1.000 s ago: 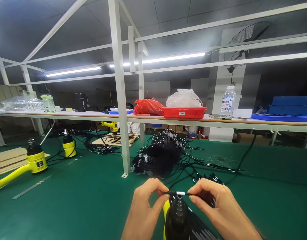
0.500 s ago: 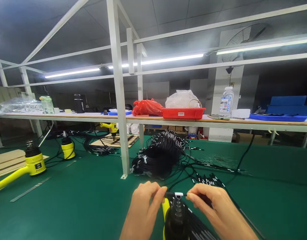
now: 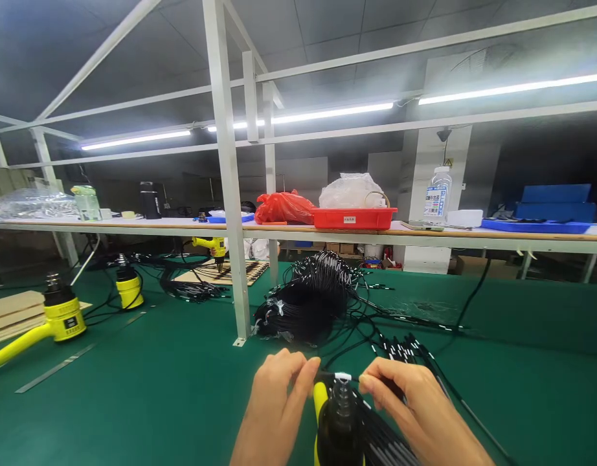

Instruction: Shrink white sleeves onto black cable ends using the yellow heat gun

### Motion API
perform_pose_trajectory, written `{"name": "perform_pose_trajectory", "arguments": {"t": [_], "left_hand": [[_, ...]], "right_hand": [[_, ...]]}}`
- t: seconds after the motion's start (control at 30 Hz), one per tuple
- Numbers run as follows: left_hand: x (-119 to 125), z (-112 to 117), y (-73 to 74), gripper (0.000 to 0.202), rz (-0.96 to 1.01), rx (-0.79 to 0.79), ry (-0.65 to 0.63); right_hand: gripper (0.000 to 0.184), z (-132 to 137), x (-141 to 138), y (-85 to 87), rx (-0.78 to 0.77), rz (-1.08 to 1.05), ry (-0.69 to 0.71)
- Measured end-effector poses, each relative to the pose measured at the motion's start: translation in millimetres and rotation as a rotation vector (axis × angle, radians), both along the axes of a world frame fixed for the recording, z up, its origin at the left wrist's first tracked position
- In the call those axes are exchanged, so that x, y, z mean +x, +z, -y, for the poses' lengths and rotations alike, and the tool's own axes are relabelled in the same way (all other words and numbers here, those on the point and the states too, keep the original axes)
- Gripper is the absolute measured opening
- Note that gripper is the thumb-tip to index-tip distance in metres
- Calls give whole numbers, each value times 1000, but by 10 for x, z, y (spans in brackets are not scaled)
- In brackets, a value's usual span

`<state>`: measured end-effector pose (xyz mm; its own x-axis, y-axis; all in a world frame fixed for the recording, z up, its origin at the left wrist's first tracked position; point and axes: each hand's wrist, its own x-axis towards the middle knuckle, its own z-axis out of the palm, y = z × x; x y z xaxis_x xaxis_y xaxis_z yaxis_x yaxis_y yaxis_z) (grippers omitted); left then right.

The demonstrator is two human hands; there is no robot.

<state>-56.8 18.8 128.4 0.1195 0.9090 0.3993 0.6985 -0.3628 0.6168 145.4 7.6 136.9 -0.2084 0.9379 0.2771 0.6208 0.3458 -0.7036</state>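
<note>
A thin black cable (image 3: 326, 376) with a white sleeve (image 3: 342, 376) on it is stretched between my two hands. My left hand (image 3: 279, 398) pinches its left end between thumb and forefinger. On the other side, my right hand (image 3: 415, 398) is closed in a pinch on the right end. Directly under the white sleeve stands a yellow and black heat gun (image 3: 341, 421), its nozzle pointing up. Whether the sleeve touches the nozzle I cannot tell. A bundle of black cables (image 3: 383, 433) lies behind and right of the heat gun, partly hidden by my right hand.
A large coil of black cables (image 3: 303, 310) lies on the green table (image 3: 147, 401), beside a white post (image 3: 233, 226). More heat guns (image 3: 65, 317) stand at left. Above, a shelf (image 3: 289, 232) carries a red tray (image 3: 354, 219), a red bag (image 3: 285, 208) and a bottle (image 3: 437, 197).
The whole view has shifted slightly. Both hands keep their pinch on the cable, and the white sleeve stays above the heat gun's nozzle.
</note>
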Motion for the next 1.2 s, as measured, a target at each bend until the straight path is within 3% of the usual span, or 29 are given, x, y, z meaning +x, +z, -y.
{"name": "perform_pose_trajectory", "arguments": {"t": [0.13, 0.23, 0.3, 0.43, 0.5, 0.67, 0.8, 0.93, 1.2], "left_hand": [[26, 25, 78, 35, 126, -14, -38], [-21, 42, 93, 31, 210, 1, 6], [-75, 41, 74, 33, 228, 5, 53], [-176, 0, -10, 33, 195, -6, 97], [-211, -36, -53, 34, 168, -15, 104], [-268, -83, -106, 36, 118, 28, 127], [-289, -73, -110, 37, 120, 38, 159], [-290, -81, -112, 35, 90, 70, 112], [-269, -72, -120, 33, 81, 73, 96]], "right_hand": [[37, -51, 64, -3, 71, -39, -65], [36, -293, 279, -116, 147, 16, -324], [33, -534, 469, -277, 147, 131, -546], [40, -943, 681, -745, 44, 268, -743], [38, -1036, 641, -1014, 3, 324, -718], [10, -1046, 403, -1676, -215, 424, -525], [13, -1033, 364, -2053, -328, 470, -493], [14, -1105, 444, -2222, -375, 429, -468], [17, -1206, 582, -2324, -357, 335, -441]]}}
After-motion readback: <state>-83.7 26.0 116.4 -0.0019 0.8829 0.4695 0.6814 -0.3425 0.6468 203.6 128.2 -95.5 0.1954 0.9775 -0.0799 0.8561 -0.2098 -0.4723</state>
